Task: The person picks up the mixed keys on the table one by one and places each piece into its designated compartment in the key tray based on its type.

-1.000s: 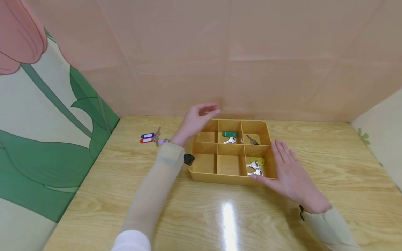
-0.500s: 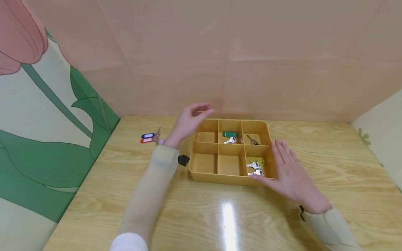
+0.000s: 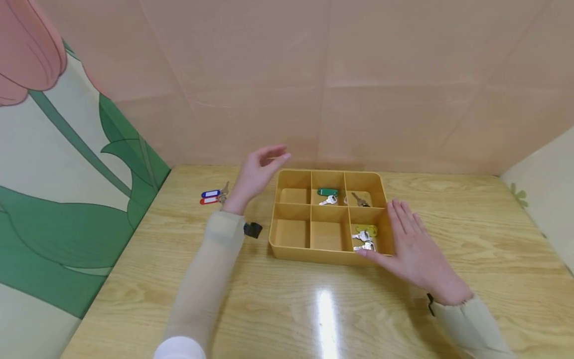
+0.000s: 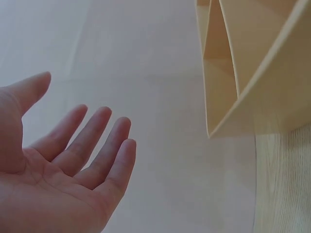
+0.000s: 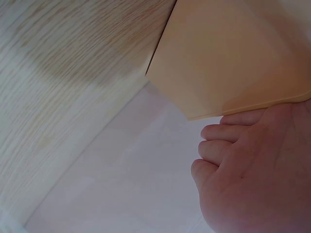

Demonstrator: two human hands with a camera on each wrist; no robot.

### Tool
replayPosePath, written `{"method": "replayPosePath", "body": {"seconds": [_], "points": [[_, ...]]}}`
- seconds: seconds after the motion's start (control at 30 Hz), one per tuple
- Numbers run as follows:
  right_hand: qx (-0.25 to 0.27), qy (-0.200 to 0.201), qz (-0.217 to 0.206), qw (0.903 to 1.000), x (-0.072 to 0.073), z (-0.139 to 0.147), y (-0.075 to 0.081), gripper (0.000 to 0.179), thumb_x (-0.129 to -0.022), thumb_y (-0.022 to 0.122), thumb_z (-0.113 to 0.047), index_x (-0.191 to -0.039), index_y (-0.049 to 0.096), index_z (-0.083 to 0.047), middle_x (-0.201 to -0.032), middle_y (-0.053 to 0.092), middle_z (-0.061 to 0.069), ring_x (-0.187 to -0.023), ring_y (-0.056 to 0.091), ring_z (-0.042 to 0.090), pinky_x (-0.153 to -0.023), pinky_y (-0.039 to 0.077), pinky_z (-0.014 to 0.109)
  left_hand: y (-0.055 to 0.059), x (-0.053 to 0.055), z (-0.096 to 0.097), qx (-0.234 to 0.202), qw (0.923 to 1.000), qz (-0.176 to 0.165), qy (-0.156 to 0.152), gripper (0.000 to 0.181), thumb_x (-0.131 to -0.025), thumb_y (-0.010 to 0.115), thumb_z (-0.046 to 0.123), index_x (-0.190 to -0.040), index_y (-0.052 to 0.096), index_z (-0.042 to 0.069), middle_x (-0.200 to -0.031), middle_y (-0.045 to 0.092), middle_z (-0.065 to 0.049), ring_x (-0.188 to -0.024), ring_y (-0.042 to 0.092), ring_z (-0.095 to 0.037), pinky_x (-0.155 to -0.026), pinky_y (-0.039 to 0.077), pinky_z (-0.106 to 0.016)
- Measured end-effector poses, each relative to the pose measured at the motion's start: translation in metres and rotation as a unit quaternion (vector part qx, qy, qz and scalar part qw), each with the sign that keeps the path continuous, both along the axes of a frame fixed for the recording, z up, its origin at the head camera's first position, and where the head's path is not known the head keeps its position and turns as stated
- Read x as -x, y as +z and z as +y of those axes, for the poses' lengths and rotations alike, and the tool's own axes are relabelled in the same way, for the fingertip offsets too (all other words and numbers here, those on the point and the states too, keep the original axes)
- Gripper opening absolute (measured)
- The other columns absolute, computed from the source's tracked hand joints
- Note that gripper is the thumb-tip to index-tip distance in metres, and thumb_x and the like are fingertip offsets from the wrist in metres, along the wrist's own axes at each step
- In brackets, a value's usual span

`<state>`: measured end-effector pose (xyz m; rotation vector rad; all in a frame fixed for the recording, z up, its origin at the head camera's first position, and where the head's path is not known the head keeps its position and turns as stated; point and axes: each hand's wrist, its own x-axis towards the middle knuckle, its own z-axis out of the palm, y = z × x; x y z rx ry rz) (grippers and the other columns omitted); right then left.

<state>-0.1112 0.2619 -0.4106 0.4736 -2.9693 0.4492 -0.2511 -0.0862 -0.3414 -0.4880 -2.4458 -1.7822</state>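
Part done, it seems: the mid-frame tray [image 3: 314,256], long axis running left-right, holds keys [image 3: 361,236] in three compartments [image 3: 362,182]. Outside, left of centre on the bench [image 3: 148,279], the blue tag [image 3: 210,193] and red tag [image 3: 209,200] point left, their keys [image 3: 225,189] too bunched to count. The left hand [image 3: 253,175] hovers, fingers relaxed, holding nothing; the right hand [image 3: 414,254] rests straight-fingered against the tray.

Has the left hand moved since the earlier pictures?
Yes. In the head view, the left hand has shifted left relative to the divided tray, which has stayed in place.
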Motion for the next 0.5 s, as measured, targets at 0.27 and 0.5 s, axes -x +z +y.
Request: {"method": "replayPosePath", "body": {"seconds": [0.27, 0.5], "points": [[0.002, 0.001, -0.002, 1.0000, 0.001, -0.001, 0.000, 0.122, -0.087, 0.065, -0.071, -0.161, -0.002, -0.001, -0.168, -0.002, 0.019, -0.153, -0.007, 0.030, -0.122, 0.000, 0.051, -0.007, -0.003, -0.016, -0.003, 1.0000, 0.000, 0.007, 0.046, -0.099, 0.069, 0.039, -0.136, 0.064, 0.012, -0.132, 0.065, -0.003, -0.118, 0.060, -0.022, -0.101, 0.049, -0.040], [-0.001, 0.002, -0.004, 1.0000, 0.002, 0.000, 0.001, 0.121, -0.087, 0.064, -0.071, -0.161, -0.002, -0.001, -0.168, -0.002, 0.018, -0.153, -0.007, 0.030, -0.122, 0.000, 0.051, -0.008, -0.007, -0.029, -0.018, 0.9995, -0.010, 0.023, 0.047, -0.098, 0.071, 0.036, -0.137, 0.064, 0.010, -0.132, 0.065, -0.006, -0.120, 0.060, -0.020, -0.101, 0.048, -0.040]]}}
